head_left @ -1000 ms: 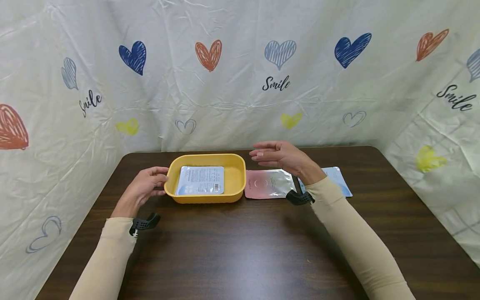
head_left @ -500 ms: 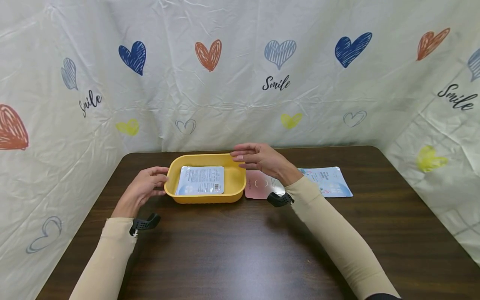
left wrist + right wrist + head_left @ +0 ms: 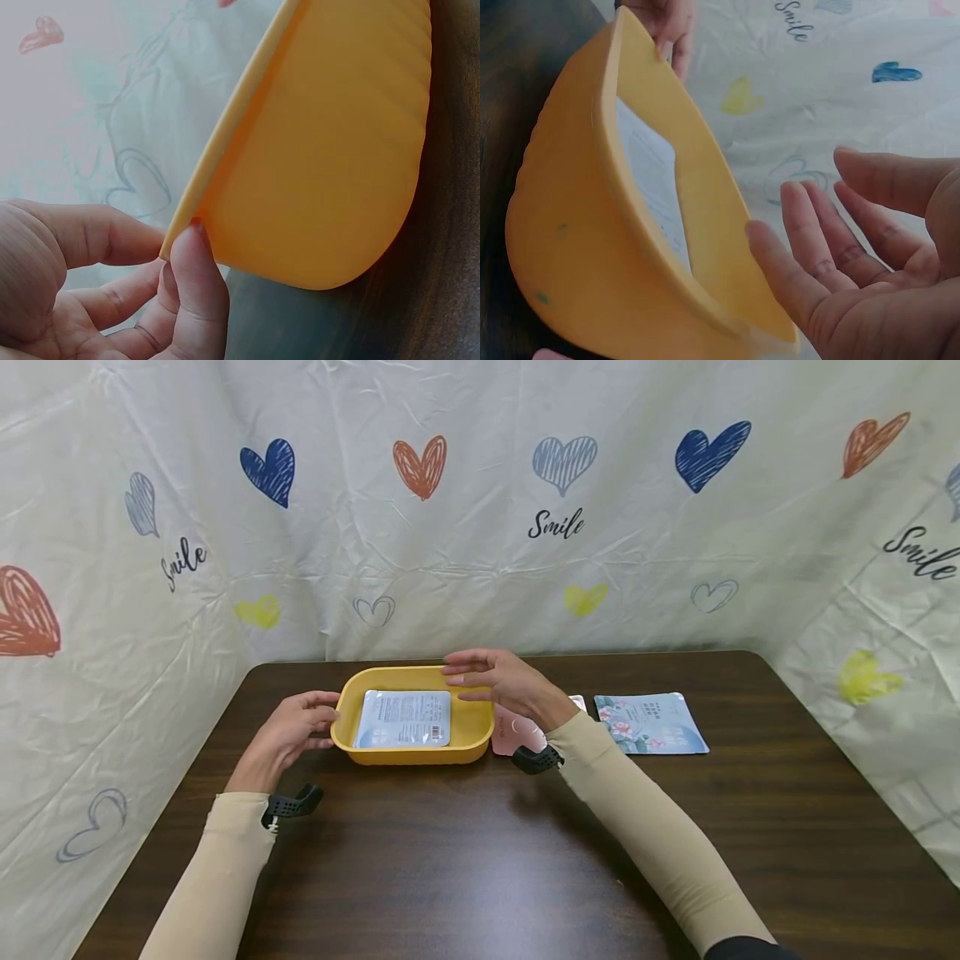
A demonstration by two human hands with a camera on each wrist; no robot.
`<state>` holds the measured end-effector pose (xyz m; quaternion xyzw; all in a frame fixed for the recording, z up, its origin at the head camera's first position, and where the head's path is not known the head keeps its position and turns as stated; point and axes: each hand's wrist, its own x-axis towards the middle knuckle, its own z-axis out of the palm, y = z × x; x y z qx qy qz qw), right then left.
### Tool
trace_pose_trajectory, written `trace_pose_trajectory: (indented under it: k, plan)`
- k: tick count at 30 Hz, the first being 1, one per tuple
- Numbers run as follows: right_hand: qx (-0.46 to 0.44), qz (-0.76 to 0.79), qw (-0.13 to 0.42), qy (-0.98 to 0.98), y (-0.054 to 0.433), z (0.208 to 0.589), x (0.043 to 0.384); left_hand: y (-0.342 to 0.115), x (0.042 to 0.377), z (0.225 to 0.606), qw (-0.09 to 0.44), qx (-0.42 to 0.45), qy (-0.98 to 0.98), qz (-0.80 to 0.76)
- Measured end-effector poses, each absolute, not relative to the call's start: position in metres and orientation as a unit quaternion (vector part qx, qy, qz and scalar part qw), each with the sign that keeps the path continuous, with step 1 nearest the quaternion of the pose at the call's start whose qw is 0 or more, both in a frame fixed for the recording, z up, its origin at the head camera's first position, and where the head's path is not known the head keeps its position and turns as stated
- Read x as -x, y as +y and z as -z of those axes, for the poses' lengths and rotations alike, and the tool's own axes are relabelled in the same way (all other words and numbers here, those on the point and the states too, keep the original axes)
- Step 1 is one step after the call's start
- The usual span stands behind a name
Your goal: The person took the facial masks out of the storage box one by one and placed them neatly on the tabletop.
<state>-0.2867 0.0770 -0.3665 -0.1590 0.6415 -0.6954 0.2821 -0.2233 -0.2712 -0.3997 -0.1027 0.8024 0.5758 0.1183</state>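
A yellow plastic basin (image 3: 412,757) stands near the back of the table, with a pale blue printed sachet (image 3: 405,720) lying flat inside. At its left end my left hand (image 3: 291,735) pinches the rim lightly; the left wrist view has thumb and finger (image 3: 196,292) meeting there. Over the right end hovers my right hand (image 3: 510,685), its fingers apart and loosely bent, holding nothing. Below that hand a pink sachet (image 3: 512,733) is mostly covered by hand and wrist. In the right wrist view the basin's inner wall (image 3: 712,202) and the sachet show beyond the fingers.
A blue floral sachet (image 3: 652,724) lies on the dark wooden table (image 3: 420,843), right of the pink one. Behind the table hangs a white cloth (image 3: 480,552) printed with hearts and words. Black straps sit on both wrists.
My right hand has moved left from above the pink sachet to the basin's right end, uncovering the blue floral sachet. The left hand and the basin stay nearly still.
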Motion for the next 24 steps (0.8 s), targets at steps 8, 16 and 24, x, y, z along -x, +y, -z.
trace_pose_trajectory:
  k: [8, 16, 24]
  plan:
    - [0.144, 0.691, 0.285, 0.648, 0.065, 0.366, 0.288, -0.271, 0.223, 0.398, 0.119, 0.107, 0.801, -0.577]
    - [0.134, 0.674, 0.289, 0.667, 0.056, 0.372, 0.291, -0.271, 0.223, 0.398, 0.118, 0.11, 0.801, -0.576]
    - [0.098, 0.633, 0.296, 0.709, 0.042, 0.378, 0.293, -0.271, 0.224, 0.399, 0.115, 0.105, 0.803, -0.576]
